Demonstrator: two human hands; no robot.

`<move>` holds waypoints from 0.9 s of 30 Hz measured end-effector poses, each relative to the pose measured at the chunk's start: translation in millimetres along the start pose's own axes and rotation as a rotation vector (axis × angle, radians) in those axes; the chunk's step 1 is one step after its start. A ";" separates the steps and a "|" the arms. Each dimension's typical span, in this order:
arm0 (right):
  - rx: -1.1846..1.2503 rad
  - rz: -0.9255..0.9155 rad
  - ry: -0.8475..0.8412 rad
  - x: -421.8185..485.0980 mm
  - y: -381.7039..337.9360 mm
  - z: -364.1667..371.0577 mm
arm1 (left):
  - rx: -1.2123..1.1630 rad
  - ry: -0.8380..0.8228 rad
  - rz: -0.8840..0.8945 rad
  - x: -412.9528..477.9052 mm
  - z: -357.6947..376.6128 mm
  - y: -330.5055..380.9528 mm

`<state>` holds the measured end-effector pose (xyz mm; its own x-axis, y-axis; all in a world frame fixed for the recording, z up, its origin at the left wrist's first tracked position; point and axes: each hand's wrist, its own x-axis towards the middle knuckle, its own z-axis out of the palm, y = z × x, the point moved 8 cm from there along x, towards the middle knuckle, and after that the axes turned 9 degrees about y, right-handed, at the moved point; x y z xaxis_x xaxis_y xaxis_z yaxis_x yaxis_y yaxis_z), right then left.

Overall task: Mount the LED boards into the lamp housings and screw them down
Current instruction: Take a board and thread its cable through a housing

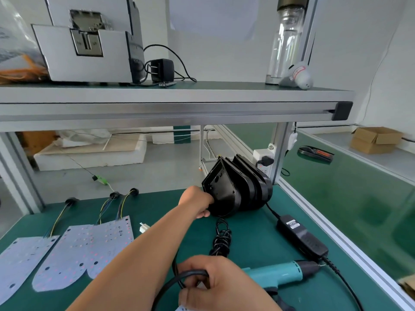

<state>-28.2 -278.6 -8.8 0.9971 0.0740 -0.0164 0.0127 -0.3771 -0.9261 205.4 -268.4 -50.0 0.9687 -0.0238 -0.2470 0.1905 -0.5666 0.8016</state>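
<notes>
Several black lamp housings (242, 185) stand stacked on edge at the back of the green mat (258, 221). My left hand (198, 202) reaches out to the front housing, its fingers curled round the lower rim. Three white LED boards (85, 250) with wire bundles lie flat at the left, overlapping one another. Near the front edge lies a teal electric screwdriver (278, 274). My right hand (215, 281) grips its rear end, where a thick black cable (179, 277) loops out.
A black power adapter (301, 239) and a coiled black cord (221, 239) lie between the housings and the screwdriver. A small white connector (143, 227) sits beside the boards. An aluminium shelf (170, 108) spans overhead. A frame post (277, 153) stands right of the housings.
</notes>
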 end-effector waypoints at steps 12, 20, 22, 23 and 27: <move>-0.058 -0.074 -0.020 -5.6 -12.4 2.9 | -0.373 -0.048 -0.069 -24.4 -48.7 -20.6; 0.144 -0.152 -0.105 -15.8 -20.7 -8.3 | -0.585 0.286 -0.011 -56.2 -145.2 -77.9; 0.257 -0.151 -0.109 -19.5 -20.1 -18.0 | -0.562 0.294 -0.008 -74.6 -154.7 -96.8; 0.311 -0.163 -0.098 -21.2 -19.3 -24.4 | -0.556 0.297 -0.015 -83.9 -158.1 -106.3; 0.606 -0.206 -0.035 -28.3 -16.8 -50.3 | -0.532 0.340 -0.029 -121.5 -173.6 -134.4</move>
<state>-52.9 -320.7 26.1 0.9755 0.1237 0.1818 0.1491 0.2358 -0.9603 89.7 -46.3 -33.2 0.9416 0.2984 -0.1557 0.1855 -0.0740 0.9799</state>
